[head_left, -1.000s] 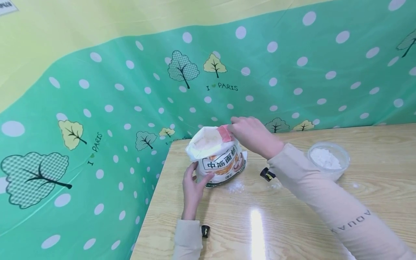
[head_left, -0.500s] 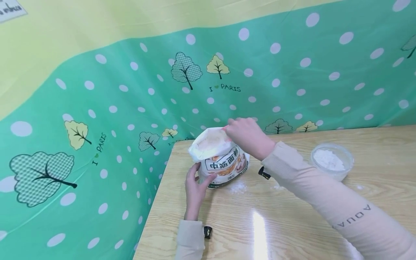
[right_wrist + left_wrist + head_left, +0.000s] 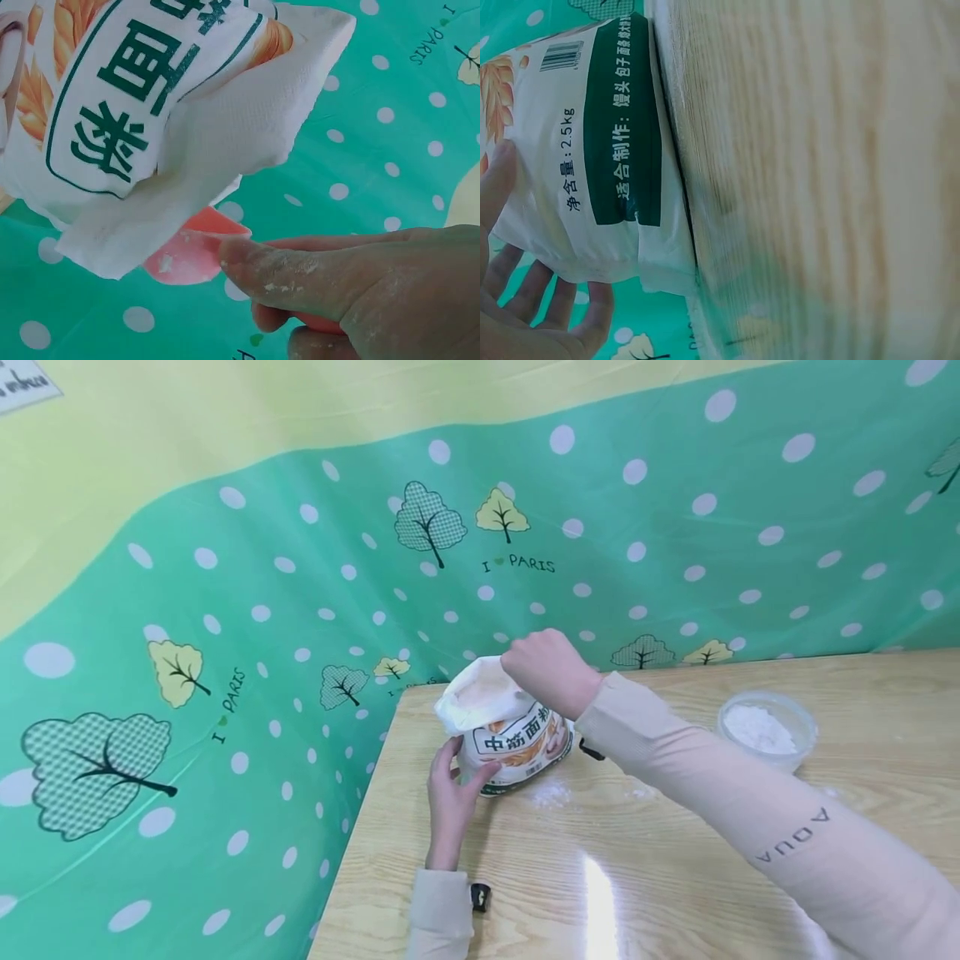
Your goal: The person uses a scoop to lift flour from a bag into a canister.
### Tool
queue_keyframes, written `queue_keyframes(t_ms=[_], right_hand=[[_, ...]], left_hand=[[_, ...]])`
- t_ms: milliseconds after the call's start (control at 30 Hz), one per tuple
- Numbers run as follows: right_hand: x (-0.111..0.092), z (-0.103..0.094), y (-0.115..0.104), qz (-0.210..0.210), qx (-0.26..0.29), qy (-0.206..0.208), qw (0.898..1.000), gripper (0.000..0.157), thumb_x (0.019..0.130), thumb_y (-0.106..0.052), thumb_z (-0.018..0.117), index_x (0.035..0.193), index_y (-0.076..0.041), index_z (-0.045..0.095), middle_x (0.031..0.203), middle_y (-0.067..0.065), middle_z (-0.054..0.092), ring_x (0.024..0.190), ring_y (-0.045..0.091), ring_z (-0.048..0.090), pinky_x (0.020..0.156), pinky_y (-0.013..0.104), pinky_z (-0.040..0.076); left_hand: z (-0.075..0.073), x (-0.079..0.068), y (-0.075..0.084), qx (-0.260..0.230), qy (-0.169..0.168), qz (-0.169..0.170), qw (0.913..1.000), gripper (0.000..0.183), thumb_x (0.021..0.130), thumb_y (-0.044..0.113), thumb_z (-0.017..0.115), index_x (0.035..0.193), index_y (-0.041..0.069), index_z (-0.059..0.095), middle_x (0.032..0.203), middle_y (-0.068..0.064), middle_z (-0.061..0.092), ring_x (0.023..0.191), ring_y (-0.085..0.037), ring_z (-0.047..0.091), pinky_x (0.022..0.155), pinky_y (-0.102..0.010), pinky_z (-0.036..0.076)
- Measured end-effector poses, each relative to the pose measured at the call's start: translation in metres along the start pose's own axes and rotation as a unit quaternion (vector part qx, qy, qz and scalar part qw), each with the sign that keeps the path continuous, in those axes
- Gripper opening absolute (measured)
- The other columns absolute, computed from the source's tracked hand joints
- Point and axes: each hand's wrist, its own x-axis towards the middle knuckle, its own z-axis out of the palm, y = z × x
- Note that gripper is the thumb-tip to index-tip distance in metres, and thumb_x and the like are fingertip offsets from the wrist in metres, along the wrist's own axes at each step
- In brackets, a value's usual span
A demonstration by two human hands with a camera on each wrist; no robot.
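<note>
A white flour bag point(image 3: 516, 745) with dark printed characters stands on the table, its top folded outward around the opening. My left hand point(image 3: 452, 789) steadies its near left side, thumb on the printed front and fingers around the side; the left wrist view shows the thumb against the bag point(image 3: 547, 165). Over the right part of the opening is my right hand point(image 3: 551, 670). In the right wrist view, that flour-dusted hand point(image 3: 352, 289) grips a pink scoop point(image 3: 187, 255), whose far end is partly hidden behind the folded rim. The head view hides the scoop behind the hand.
A clear bowl point(image 3: 806, 727) of white flour stands to the right, beyond my right forearm. Flour is spilled point(image 3: 551, 794) on the wooden table point(image 3: 540, 877) before the bag. A green dotted curtain point(image 3: 337, 618) hangs behind and along the left side.
My right hand has moved left over the bag's opening, and the pink scoop, visible at first, is now hidden in the head view. My left hand keeps its hold; the view has shifted slightly.
</note>
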Motion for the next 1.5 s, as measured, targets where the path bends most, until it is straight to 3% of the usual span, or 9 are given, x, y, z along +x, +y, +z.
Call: queue_keyframes(t_ms=[167, 400, 733, 933, 1133, 1333, 1500], right_hand=[[0.006, -0.002, 0.0, -0.017, -0.009, -0.019, 1.0, 0.025, 0.087, 0.004, 0.063, 0.068, -0.012, 0.065, 0.058, -0.002, 0.054, 0.053, 0.012, 0.036, 0.048, 0.028, 0.052], [0.007, -0.006, 0.006, -0.03, 0.016, -0.061, 0.998, 0.022, 0.086, 0.002, 0.067, 0.069, -0.011, 0.064, 0.058, -0.002, 0.05, 0.054, 0.012, 0.037, 0.05, 0.029, 0.054], [0.014, -0.013, 0.014, -0.058, 0.032, -0.109, 0.992, 0.005, 0.085, -0.007, 0.076, 0.085, -0.007, 0.071, 0.07, 0.002, 0.064, 0.059, 0.013, 0.043, 0.058, 0.028, 0.057], [0.015, -0.02, 0.008, -0.047, 0.031, -0.118, 0.991, 0.013, 0.085, 0.004, 0.068, 0.083, -0.008, 0.071, 0.067, 0.001, 0.062, 0.058, 0.013, 0.042, 0.055, 0.027, 0.055], [0.021, -0.026, 0.001, -0.045, 0.022, -0.136, 0.989, 0.016, 0.09, 0.003, 0.062, 0.09, -0.008, 0.073, 0.078, 0.004, 0.07, 0.059, 0.013, 0.047, 0.059, 0.029, 0.058], [0.025, -0.031, -0.001, -0.039, 0.014, -0.152, 0.988, 0.017, 0.09, 0.005, 0.06, 0.088, -0.008, 0.072, 0.076, 0.003, 0.068, 0.06, 0.014, 0.048, 0.059, 0.029, 0.058], [0.031, -0.033, -0.005, -0.022, 0.014, -0.183, 0.983, 0.016, 0.092, 0.002, 0.06, 0.095, -0.007, 0.072, 0.086, 0.005, 0.072, 0.067, 0.015, 0.055, 0.067, 0.031, 0.06]], left_hand=[[-0.001, 0.001, 0.0, -0.004, 0.002, 0.009, 1.0, 0.072, 0.076, 0.041, 0.084, 0.138, 0.017, 0.056, 0.139, -0.005, 0.057, 0.13, -0.025, 0.051, 0.101, -0.047, 0.05], [0.001, 0.0, 0.0, 0.007, -0.002, -0.005, 1.0, 0.074, 0.075, 0.046, 0.083, 0.138, 0.019, 0.055, 0.14, -0.004, 0.056, 0.131, -0.023, 0.05, 0.102, -0.045, 0.05], [0.002, 0.001, -0.001, 0.002, 0.001, 0.004, 1.0, 0.073, 0.075, 0.044, 0.084, 0.137, 0.019, 0.056, 0.139, -0.004, 0.057, 0.13, -0.023, 0.051, 0.101, -0.045, 0.051], [0.001, 0.001, -0.001, 0.002, 0.001, -0.003, 1.0, 0.073, 0.074, 0.045, 0.084, 0.137, 0.02, 0.056, 0.138, -0.003, 0.057, 0.129, -0.022, 0.05, 0.101, -0.044, 0.05], [0.0, 0.0, -0.002, 0.002, 0.001, -0.015, 0.9999, 0.074, 0.073, 0.047, 0.084, 0.137, 0.022, 0.056, 0.137, -0.001, 0.057, 0.129, -0.021, 0.05, 0.103, -0.044, 0.049], [0.0, 0.0, -0.001, 0.001, 0.004, -0.002, 1.0, 0.072, 0.074, 0.045, 0.084, 0.136, 0.022, 0.057, 0.137, -0.001, 0.058, 0.128, -0.022, 0.05, 0.102, -0.045, 0.049], [0.001, 0.0, -0.003, 0.001, 0.004, 0.001, 1.0, 0.07, 0.074, 0.043, 0.084, 0.136, 0.022, 0.057, 0.136, -0.001, 0.058, 0.128, -0.021, 0.051, 0.101, -0.045, 0.049]])
